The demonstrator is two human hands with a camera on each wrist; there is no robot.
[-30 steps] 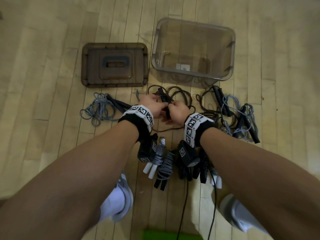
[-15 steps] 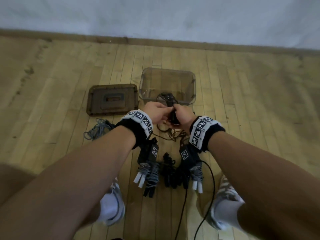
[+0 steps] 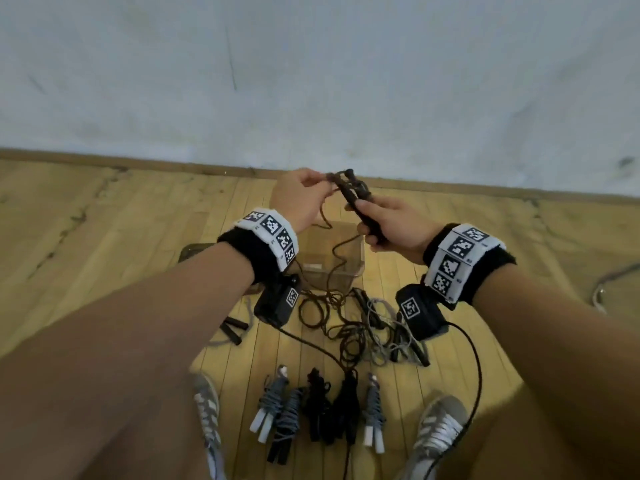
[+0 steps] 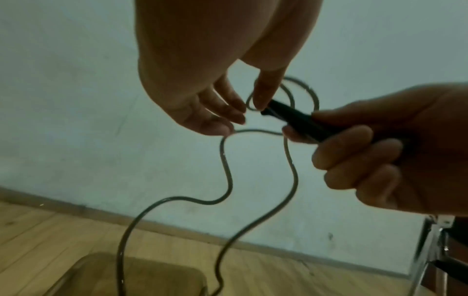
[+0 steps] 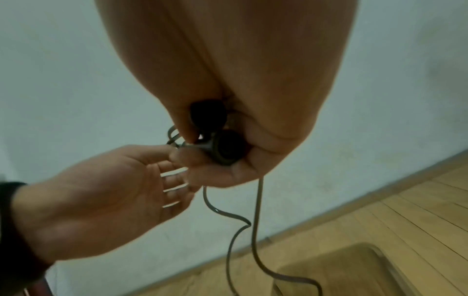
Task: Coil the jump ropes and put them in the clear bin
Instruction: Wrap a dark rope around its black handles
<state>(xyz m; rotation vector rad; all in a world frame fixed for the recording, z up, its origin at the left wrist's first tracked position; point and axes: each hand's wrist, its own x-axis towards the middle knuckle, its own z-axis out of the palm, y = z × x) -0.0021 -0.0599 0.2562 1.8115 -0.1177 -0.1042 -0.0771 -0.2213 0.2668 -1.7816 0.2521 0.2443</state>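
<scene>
Above the clear bin (image 3: 360,268), right hand (image 3: 391,225) grips both rope handles (image 3: 356,202); left hand (image 3: 298,199) pinches cord (image 4: 225,166). Risk: trailing cord likely snags the floor tangle (image 3: 349,327).

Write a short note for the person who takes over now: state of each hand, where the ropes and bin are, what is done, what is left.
Right hand grips the two black handles of a dark jump rope. Left hand pinches that rope's cord near the handles; the cord hangs down to a loose pile on the floor.
Clear bin stands on the floor below the hands; no coiled rope shows in it.
Done: five wrapped ropes lie in a row by the feet.
Left: coil this rope, coil the tangled ropes on the floor, put all in the bin.
</scene>
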